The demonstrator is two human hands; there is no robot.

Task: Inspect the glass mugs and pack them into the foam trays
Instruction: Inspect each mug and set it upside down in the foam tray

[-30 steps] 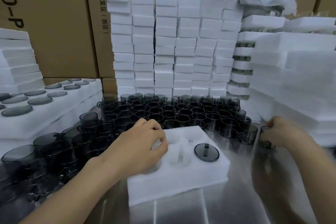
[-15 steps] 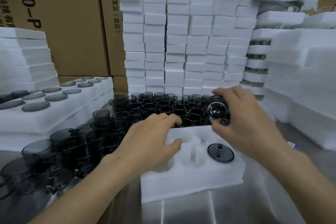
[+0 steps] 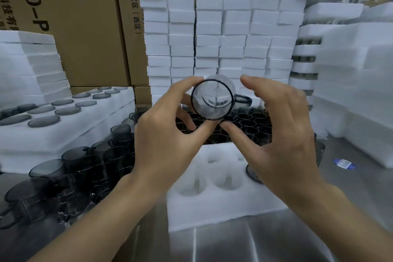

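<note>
A clear grey glass mug [image 3: 212,100] is held up at chest height, its open mouth turned toward me and its handle pointing right. My left hand [image 3: 168,134] grips it, forefinger over the top of the rim and thumb under it. My right hand [image 3: 276,134] hovers beside the handle with fingers spread, its thumb tip near the mug's underside. Below lies a white foam tray [image 3: 212,210] with round pockets; a dark lid [image 3: 251,173] in its right pocket peeks out from behind my right hand. Several more mugs [image 3: 246,125] stand behind the tray.
More grey mugs [image 3: 80,168] crowd the steel table at left, beside foam trays holding lids [image 3: 63,110]. Stacked foam blocks [image 3: 212,34] and cardboard boxes [image 3: 85,27] wall off the back. Foam stacks [image 3: 350,91] rise at right. A blue label [image 3: 344,164] lies on the table.
My right hand brought a mug from the right side up to the middle. My left hand left the foam tray and took hold of the mug; the right fingers loosened off it.
</note>
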